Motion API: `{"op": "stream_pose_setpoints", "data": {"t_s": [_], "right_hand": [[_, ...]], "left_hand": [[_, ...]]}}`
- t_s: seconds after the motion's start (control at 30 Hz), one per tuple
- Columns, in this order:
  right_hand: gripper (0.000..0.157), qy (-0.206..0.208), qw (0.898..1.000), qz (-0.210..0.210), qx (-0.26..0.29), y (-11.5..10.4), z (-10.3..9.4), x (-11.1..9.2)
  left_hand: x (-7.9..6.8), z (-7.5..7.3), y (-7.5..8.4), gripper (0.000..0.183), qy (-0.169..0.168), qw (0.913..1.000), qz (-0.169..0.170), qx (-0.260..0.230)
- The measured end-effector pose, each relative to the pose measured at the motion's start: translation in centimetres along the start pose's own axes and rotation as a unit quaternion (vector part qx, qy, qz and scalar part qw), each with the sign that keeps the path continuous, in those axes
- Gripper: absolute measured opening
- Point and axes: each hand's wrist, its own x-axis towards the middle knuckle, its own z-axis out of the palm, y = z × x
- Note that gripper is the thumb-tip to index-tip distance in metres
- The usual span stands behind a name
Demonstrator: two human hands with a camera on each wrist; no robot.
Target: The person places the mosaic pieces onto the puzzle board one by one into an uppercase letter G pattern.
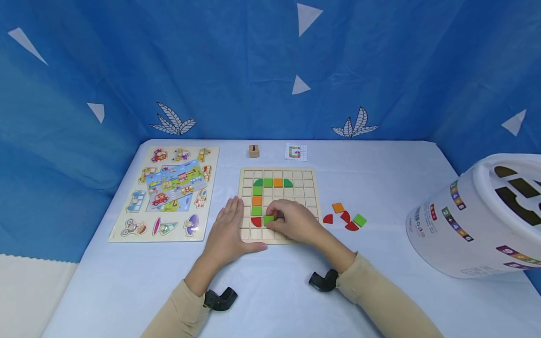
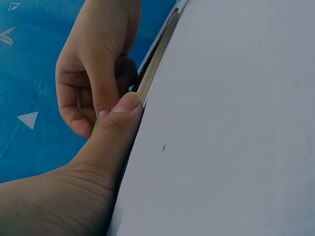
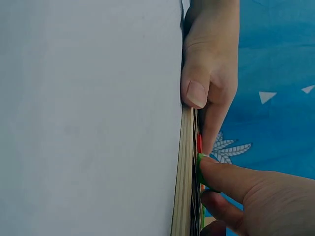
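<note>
A wooden grid board (image 1: 304, 206) lies flat on the table, with green, orange and red tiles set in some of its squares along the top and down the left. My right hand (image 1: 293, 221) pinches a green square tile (image 1: 268, 219) between thumb and fingertips, over the board beside a red quarter-round tile (image 1: 256, 221). My left hand (image 1: 228, 232) lies along the board's left side, fingers straight, thumb at the front edge. In the right wrist view the green tile (image 3: 201, 169) stands tilted at the fingertips.
Loose red, orange and green tiles (image 1: 351, 226) lie right of the board. Behind it are a small wooden cube (image 1: 253, 151) and a pattern card (image 1: 296, 152). A vehicle puzzle board (image 1: 118, 230) lies at left; a large white bucket (image 1: 456, 234) stands at right.
</note>
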Motion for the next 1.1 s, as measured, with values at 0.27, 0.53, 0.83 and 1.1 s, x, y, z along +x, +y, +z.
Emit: {"op": "stream_pose_setpoints", "data": {"t_s": [0.27,0.53,0.83,1.1], "right_hand": [[0.019,0.001,0.999,-0.012,-0.030,-0.2,0.2,-0.1],[0.015,0.001,0.998,-0.038,-0.042,-0.1,0.1,-0.3],[0.027,-0.014,0.999,-0.029,-0.037,0.1,-1.0,-1.6],[0.029,0.026,0.998,0.022,-0.046,3.2,-4.5,-3.6]], "left_hand": [[0.0,-0.1,0.0,0.137,0.000,1.0000,-0.002,0.001],[-0.1,0.0,0.0,0.137,0.006,1.0000,0.004,-0.003],[0.0,0.1,0.0,0.137,0.004,1.0000,0.003,-0.003],[0.0,0.1,0.1,0.137,0.004,1.0000,-0.002,-0.005]]}}
